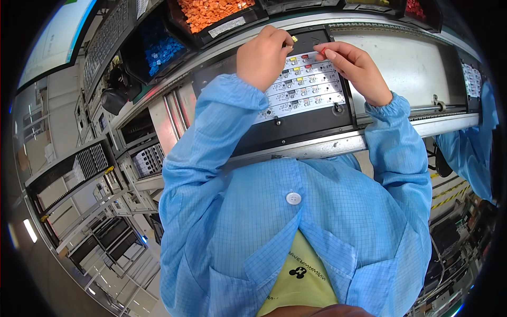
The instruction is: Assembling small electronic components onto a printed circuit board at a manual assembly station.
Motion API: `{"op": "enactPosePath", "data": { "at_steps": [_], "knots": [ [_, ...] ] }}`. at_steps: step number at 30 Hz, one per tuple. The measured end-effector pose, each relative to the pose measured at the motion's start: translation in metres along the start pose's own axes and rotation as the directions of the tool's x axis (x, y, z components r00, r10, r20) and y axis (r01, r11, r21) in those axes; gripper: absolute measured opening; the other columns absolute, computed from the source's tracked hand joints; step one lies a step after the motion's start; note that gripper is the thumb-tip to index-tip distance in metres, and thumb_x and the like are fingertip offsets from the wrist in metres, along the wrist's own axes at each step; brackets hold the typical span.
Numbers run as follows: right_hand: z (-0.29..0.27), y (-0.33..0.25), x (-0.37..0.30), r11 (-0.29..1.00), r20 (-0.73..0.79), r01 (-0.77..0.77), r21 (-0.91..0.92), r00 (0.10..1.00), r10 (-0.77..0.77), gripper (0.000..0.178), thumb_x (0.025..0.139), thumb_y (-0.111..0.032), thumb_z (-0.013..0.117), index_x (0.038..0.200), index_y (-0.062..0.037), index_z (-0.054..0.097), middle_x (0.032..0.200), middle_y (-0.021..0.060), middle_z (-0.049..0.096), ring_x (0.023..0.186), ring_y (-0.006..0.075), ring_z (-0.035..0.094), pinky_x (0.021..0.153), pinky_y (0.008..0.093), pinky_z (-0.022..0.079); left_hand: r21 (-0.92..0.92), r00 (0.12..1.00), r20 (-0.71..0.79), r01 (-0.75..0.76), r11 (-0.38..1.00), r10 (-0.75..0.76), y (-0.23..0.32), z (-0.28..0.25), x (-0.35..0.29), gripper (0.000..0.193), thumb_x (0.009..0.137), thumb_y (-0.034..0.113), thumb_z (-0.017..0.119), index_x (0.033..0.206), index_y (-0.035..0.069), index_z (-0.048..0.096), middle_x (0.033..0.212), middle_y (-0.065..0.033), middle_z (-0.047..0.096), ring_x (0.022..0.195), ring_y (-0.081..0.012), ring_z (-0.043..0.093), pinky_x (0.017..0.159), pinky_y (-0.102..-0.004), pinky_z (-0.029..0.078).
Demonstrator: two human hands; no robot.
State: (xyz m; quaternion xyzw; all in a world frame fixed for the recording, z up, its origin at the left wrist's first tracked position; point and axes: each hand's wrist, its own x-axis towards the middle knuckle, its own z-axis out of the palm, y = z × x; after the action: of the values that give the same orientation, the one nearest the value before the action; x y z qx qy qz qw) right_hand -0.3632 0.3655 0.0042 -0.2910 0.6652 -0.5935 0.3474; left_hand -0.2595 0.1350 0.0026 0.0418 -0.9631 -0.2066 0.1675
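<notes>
Here, the right hand (362, 71) pinches a red piece (324, 51) at the far side of the circuit boards (320, 89). The left hand (262, 57) curls narrowly beside a yellow piece (294, 39), hold unclear.

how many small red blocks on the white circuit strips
2: one small red block on the farthest white circuit strip, one on the second-farthest; left hand may hide more.

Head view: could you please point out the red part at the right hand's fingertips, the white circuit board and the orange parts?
Red part (324, 51): head view, its exposed side.
White circuit board (307, 86): head view, near its middle.
Orange parts (214, 13): head view, middle of the pile.
</notes>
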Motion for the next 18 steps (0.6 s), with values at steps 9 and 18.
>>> {"op": "enactPosePath", "data": {
  "at_steps": [9,18],
  "knots": [
    [-0.007,0.01,-0.002,0.995,-0.002,0.077,-0.069,0.997,-0.078,0.024,0.108,-0.018,0.063,0.122,-0.0019,0.073,0.111,0.0022,0.073,0.104,0.0108,0.064,0.097,0.0263,0.05,-0.306,0.973,0.193,0.184,0.934,-0.129,0.023,-0.033,-0.032,0.013,0.088,0.017,0.08,0.101,0.015,0.078,0.094,-0.0044,0.075,0.078,-0.023,0.072,0.065,-0.036,0.055],
    [0.0,0.012,-0.004,0.993,-0.057,0.037,-0.112,0.997,-0.044,0.023,0.107,-0.014,0.066,0.124,-0.0004,0.071,0.108,0.0023,0.073,0.102,0.0098,0.064,0.095,0.0251,0.051,-0.308,0.993,0.117,0.017,0.951,0.02,0.037,-0.015,-0.062,0.009,0.088,0.016,0.082,0.096,0.013,0.082,0.091,-0.0041,0.076,0.071,-0.0231,0.071,0.064,-0.0343,0.056]
  ]
}}
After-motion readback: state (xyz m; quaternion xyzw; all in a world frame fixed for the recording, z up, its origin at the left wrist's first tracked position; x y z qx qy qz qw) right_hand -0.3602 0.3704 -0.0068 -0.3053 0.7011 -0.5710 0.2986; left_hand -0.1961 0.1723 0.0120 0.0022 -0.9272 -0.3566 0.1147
